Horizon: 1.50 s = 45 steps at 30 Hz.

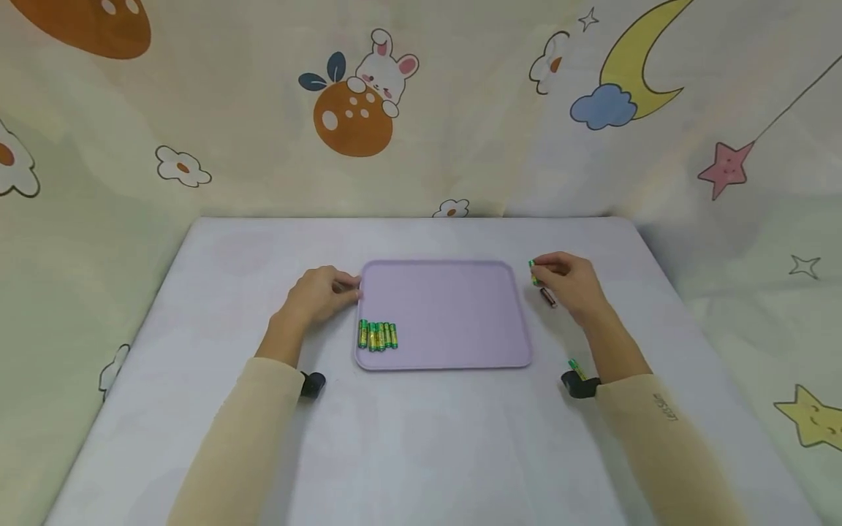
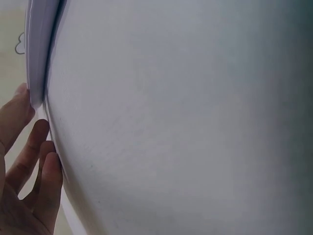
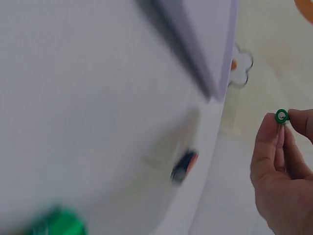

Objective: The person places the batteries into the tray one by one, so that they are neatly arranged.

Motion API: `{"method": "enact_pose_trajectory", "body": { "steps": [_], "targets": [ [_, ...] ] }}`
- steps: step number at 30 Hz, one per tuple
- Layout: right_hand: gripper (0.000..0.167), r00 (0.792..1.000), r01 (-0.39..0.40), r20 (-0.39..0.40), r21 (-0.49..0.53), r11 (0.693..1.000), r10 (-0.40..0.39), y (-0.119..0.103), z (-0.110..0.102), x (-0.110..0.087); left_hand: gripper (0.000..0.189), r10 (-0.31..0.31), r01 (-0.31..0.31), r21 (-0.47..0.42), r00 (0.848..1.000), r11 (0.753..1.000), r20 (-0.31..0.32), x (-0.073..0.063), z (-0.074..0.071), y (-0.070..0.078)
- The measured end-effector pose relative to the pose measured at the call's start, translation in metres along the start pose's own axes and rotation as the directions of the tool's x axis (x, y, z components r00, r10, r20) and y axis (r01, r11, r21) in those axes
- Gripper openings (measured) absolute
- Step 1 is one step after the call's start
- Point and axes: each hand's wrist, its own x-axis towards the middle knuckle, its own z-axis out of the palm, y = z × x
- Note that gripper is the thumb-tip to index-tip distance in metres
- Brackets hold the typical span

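In the head view, my left hand point(image 1: 319, 294) rests at the left edge of the lilac tray point(image 1: 454, 314), fingertips touching its rim. The left wrist view shows the thumb against the tray rim point(image 2: 38, 54), the other fingers lower down. My right hand point(image 1: 571, 283) pinches a green battery point(image 1: 533, 272) between thumb and fingers, just beyond the tray's right edge. That battery's round end point(image 3: 281, 116) faces the right wrist camera. Several green batteries point(image 1: 380, 337) lie side by side in the tray's near left corner.
On the white table point(image 1: 434, 446), a dark battery point(image 1: 548, 297) lies below the right hand. Another green battery point(image 1: 577, 368) lies nearer, beside the black wrist camera point(image 1: 579, 385). A patterned cloth point(image 1: 250, 109) hangs behind the table.
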Motion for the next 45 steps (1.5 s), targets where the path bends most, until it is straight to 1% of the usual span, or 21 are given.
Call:
{"method": "enact_pose_trajectory", "body": {
  "steps": [2, 5, 8, 11, 15, 18, 20, 25, 31, 37, 43, 45],
  "targets": [
    [0.037, 0.999, 0.012, 0.038, 0.029, 0.999, -0.013, -0.007, 0.015, 0.001, 0.039, 0.010, -0.010, 0.001, 1.000, 1.000, -0.001, 0.000, -0.001, -0.001],
    [0.035, 0.996, 0.019, 0.084, 0.049, 0.999, -0.023, -0.015, 0.036, 0.003, 0.039, 0.005, -0.005, 0.004, 1.000, 1.000, 0.004, 0.000, -0.001, -0.001],
    [0.034, 0.993, 0.012, 0.119, 0.085, 0.996, -0.022, -0.021, 0.053, 0.003, 0.040, 0.002, -0.002, 0.010, 1.000, 1.000, 0.004, 0.000, 0.000, -0.001],
    [0.033, 0.989, 0.003, 0.149, 0.100, 0.995, -0.018, -0.026, 0.070, 0.001, 0.040, 0.010, -0.010, 0.012, 1.000, 1.000, -0.006, 0.000, 0.000, -0.001],
    [0.029, 0.978, 0.020, 0.204, 0.074, 0.997, -0.035, -0.032, 0.092, -0.006, 0.040, 0.013, -0.012, 0.016, 1.000, 1.000, -0.010, -0.002, -0.002, -0.001],
    [0.028, 0.967, 0.018, 0.252, 0.065, 0.998, -0.034, -0.036, 0.111, -0.014, 0.040, 0.010, -0.010, 0.018, 1.000, 1.000, -0.007, -0.001, -0.002, 0.000],
    [0.027, 0.961, -0.006, 0.278, 0.064, 0.998, -0.012, -0.039, 0.124, -0.020, 0.040, 0.011, -0.011, 0.018, 1.000, 1.000, -0.007, 0.000, -0.002, 0.001],
    [0.025, 0.949, -0.048, 0.315, 0.052, 0.998, 0.029, -0.049, 0.151, -0.030, 0.040, 0.012, -0.012, 0.016, 1.000, 1.000, -0.006, 0.001, -0.001, 0.002],
    [0.020, 0.938, -0.049, 0.345, 0.028, 0.998, 0.037, -0.059, 0.172, -0.036, 0.040, 0.002, -0.001, 0.011, 1.000, 1.000, -0.009, 0.000, -0.001, 0.000],
    [0.016, 0.941, -0.038, 0.336, 0.004, 0.999, 0.034, -0.064, 0.184, -0.040, 0.040, 0.014, -0.013, 0.011, 1.000, 1.000, -0.013, -0.001, -0.002, -0.002],
    [0.015, 0.947, -0.019, 0.319, -0.017, 1.000, 0.024, -0.065, 0.188, -0.045, 0.041, 0.009, -0.008, 0.012, 1.000, 1.000, -0.014, -0.002, -0.002, -0.002],
    [0.015, 0.948, -0.032, 0.318, -0.007, 0.999, 0.032, -0.064, 0.187, -0.046, 0.041, 0.017, -0.017, 0.009, 1.000, 1.000, -0.010, -0.002, -0.001, -0.001]
  ]
}}
